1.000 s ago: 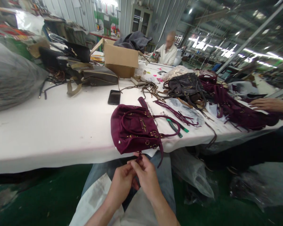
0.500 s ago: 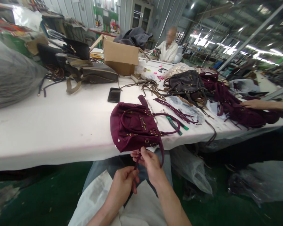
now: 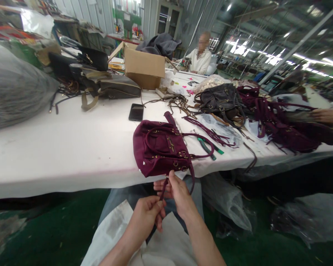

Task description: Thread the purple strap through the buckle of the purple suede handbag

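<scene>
A maroon handbag [image 3: 162, 147] with brass-coloured fittings lies at the table's front edge, its two loop handles spread over it and to the right. A narrow maroon strap [image 3: 163, 190] hangs from its near side over the edge. My left hand [image 3: 150, 212] pinches this strap low down, above my lap. Just below the bag, my right hand [image 3: 177, 192] has its thumb against the strap's upper part near a small metal piece, with the other fingers behind it. Another strap end loops down beside my right wrist. Green-handled pliers [image 3: 207, 147] lie right of the bag.
A black phone [image 3: 135, 112] lies behind the bag on the white table [image 3: 58, 147]. Maroon cords [image 3: 208, 131], a dark grey bag [image 3: 220, 99] and a maroon pile [image 3: 288, 129] are to the right, with another person's hand [image 3: 327, 115] over the pile. A cardboard box [image 3: 144, 68] stands behind.
The whole view has shifted slightly. My right hand's fingers are a little more spread around the strap. At the right, the other person's hand has moved right, lifting part of the maroon pile.
</scene>
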A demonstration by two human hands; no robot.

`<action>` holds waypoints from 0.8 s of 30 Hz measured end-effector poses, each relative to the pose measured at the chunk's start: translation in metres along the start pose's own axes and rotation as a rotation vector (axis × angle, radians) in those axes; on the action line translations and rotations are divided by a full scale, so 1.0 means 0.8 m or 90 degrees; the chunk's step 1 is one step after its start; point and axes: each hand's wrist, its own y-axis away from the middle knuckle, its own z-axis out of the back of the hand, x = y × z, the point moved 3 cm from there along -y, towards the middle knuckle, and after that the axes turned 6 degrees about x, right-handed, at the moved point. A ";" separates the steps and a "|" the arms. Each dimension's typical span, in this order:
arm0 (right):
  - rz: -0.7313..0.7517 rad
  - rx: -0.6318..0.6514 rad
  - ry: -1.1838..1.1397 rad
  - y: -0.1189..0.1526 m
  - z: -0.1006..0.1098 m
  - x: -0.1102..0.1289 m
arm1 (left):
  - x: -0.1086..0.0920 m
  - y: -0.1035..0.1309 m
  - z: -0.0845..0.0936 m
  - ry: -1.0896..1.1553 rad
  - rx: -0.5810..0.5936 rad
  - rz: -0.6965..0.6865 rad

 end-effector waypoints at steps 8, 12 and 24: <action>0.056 -0.016 0.058 0.024 -0.008 -0.013 | -0.001 0.001 -0.006 -0.073 -0.053 -0.037; 0.053 -0.032 -0.008 0.017 -0.013 -0.018 | -0.003 0.010 -0.008 -0.123 -0.068 -0.045; 0.059 -0.057 -0.103 0.001 -0.009 -0.013 | -0.001 0.013 -0.012 -0.082 -0.035 -0.042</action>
